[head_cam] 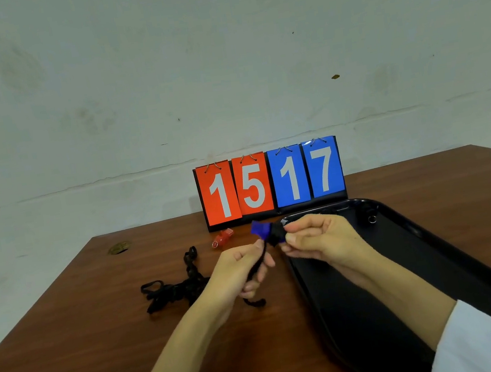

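The right hand pinches the blue whistle by its black wrapped end, and the left hand holds the black cord tight in curled fingers

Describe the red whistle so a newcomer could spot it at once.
Find the flip scoreboard reading 15 17 at the back of the brown table. Just in front of its red half the red whistle lies on bare wood. The blue whistle nearby is held off the table by the right hand; the red one lies untouched.
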### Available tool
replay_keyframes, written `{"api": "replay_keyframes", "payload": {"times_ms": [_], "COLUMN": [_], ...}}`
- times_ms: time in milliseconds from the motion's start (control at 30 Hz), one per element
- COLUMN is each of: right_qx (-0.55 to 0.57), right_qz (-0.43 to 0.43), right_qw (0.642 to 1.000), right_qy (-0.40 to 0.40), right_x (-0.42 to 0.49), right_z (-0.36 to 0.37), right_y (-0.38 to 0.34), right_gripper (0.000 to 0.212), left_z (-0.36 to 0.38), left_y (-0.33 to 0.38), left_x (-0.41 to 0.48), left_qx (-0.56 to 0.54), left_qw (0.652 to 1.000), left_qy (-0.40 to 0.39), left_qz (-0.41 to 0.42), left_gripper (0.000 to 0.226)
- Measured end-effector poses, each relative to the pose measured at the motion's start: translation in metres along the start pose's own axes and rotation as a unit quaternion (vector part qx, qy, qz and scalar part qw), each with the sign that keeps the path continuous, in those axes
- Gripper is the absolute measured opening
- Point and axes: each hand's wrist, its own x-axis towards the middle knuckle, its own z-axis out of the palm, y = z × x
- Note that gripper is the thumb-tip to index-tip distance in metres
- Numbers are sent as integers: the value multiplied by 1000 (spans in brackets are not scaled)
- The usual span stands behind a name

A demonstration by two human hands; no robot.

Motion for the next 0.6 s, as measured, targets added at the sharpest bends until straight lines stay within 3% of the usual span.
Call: {"api": "replay_keyframes", "payload": {"times_ms": [100, 267, 433, 600], "right_qx": [-18, -264, -415, -496], "right_qz": [-16, -76, -130, -138], "right_qw": [996, 946, 890, 857], "right_qy": [91, 174, 136, 13], "right_x": [5, 9, 7, 5], "right_z": [-5, -4, -3, 2], "right_y": [2, 16, 22, 20], "right_gripper": [15, 17, 15, 12], "left_z": [8, 14, 15, 10], "left_y": [-5, -9, -13, -6], "left_x": [2, 3, 2, 0], "left_qx": [70, 214, 271, 284], "left_qw": [997, 973, 956, 950], "left_qy": [25, 49, 41, 38], "left_qz": [10, 76, 107, 122], "left_gripper": [39, 33, 32, 36]}}
